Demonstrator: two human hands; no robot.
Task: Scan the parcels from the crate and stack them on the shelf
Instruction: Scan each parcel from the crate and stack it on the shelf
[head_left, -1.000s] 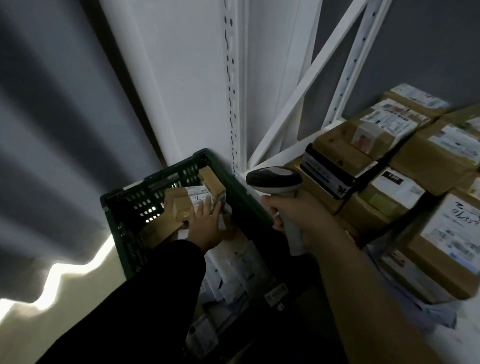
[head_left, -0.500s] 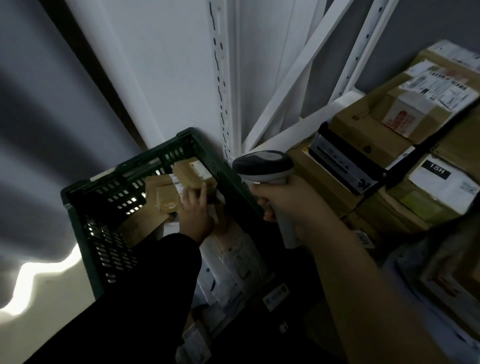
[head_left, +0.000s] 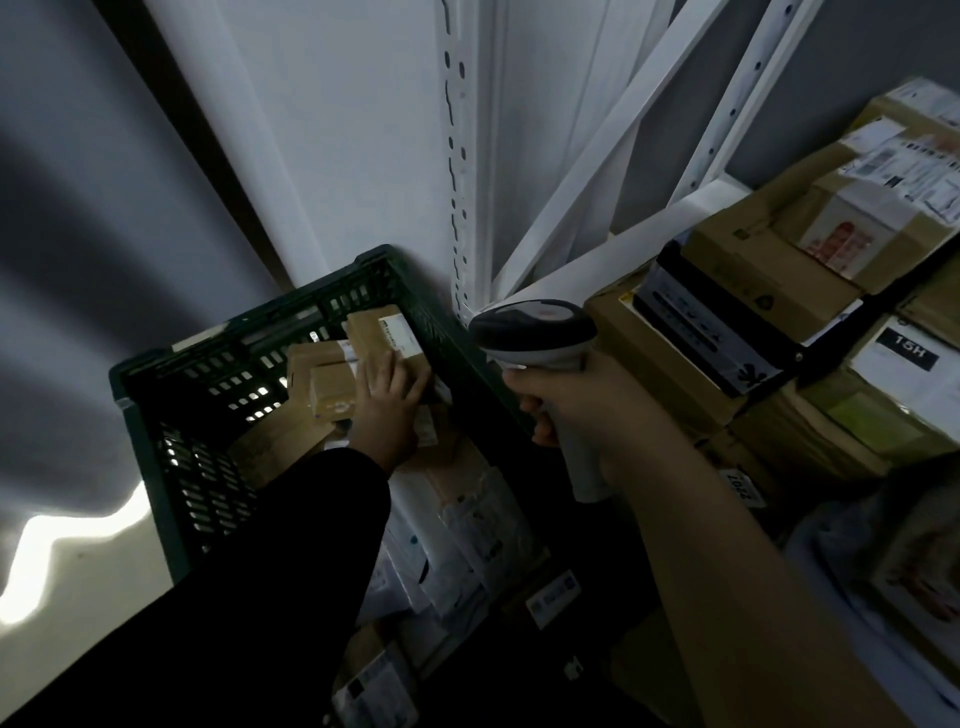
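Observation:
A dark green slatted crate (head_left: 171, 415) stands on the floor against the white shelf post. It holds small cardboard parcels (head_left: 332, 389) at the far end and several white bagged parcels (head_left: 457, 535) nearer me. My left hand (head_left: 387, 410) reaches into the crate, its fingers laid over a small brown box with a white label (head_left: 382, 332). Whether it grips the box is unclear. My right hand (head_left: 566, 405) grips the handle of a grey barcode scanner (head_left: 535, 330) held above the crate's right edge. Stacked parcels (head_left: 769, 291) fill the shelf at right.
A white shelf upright (head_left: 457, 156) with diagonal braces (head_left: 608, 140) rises just behind the crate. Cardboard boxes with shipping labels, one marked 15H (head_left: 914, 358), crowd the right side. More labelled parcels (head_left: 374, 686) lie on the floor at the bottom. The scene is dim.
My left hand has slid a little across the small boxes in the crate. The scanner stays over the crate's right edge. The camera has shifted slightly.

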